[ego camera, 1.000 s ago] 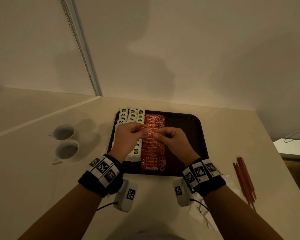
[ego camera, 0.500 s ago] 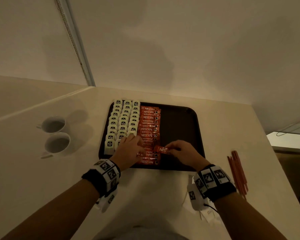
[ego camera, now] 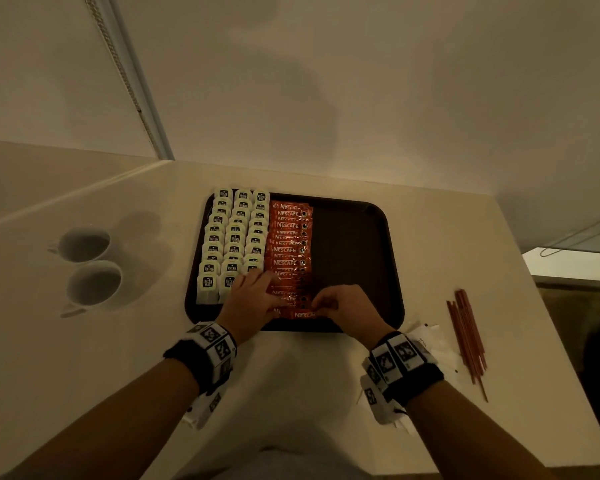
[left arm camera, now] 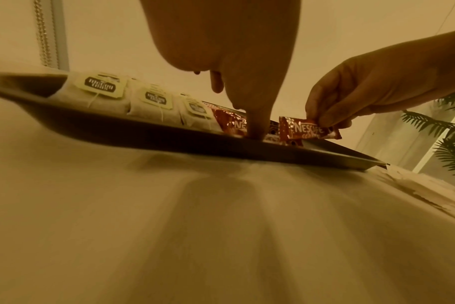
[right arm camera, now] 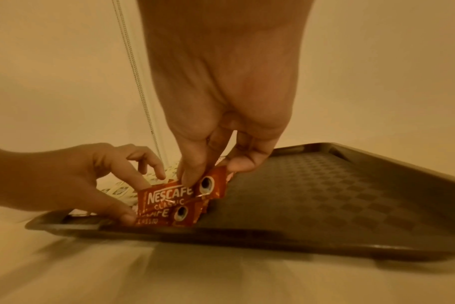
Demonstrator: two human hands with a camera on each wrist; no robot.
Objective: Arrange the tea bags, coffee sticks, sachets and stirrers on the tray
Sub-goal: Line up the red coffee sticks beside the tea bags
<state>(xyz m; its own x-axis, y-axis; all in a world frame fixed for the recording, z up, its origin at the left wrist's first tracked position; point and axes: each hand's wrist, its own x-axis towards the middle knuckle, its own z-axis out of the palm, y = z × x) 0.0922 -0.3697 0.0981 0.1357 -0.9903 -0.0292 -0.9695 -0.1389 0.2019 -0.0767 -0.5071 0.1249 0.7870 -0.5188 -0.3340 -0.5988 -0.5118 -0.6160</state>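
A dark tray (ego camera: 361,237) holds three columns of white tea bags (ego camera: 236,237) on its left and one overlapping column of red coffee sticks (ego camera: 290,237) beside them. My right hand (ego camera: 317,308) pinches the right end of one coffee stick (right arm camera: 179,195) between thumb and fingers, just above the near end of that column. My left hand (ego camera: 267,292) lies with straight fingers on the column's near sticks, one fingertip (left arm camera: 255,131) pressing down beside the held stick (left arm camera: 307,129). Red stirrers (ego camera: 465,334) and white sachets (ego camera: 430,344) lie on the table right of the tray.
Two white cups (ego camera: 84,244) (ego camera: 94,284) stand on the table left of the tray. The tray's right half (right arm camera: 325,195) is bare textured surface. A wall runs behind the table, and the table's right edge is close to the stirrers.
Both hands came down from mid-tray to the near end of the coffee column. The stick, held by both hands before, is now pinched by the right alone while the left presses the row.
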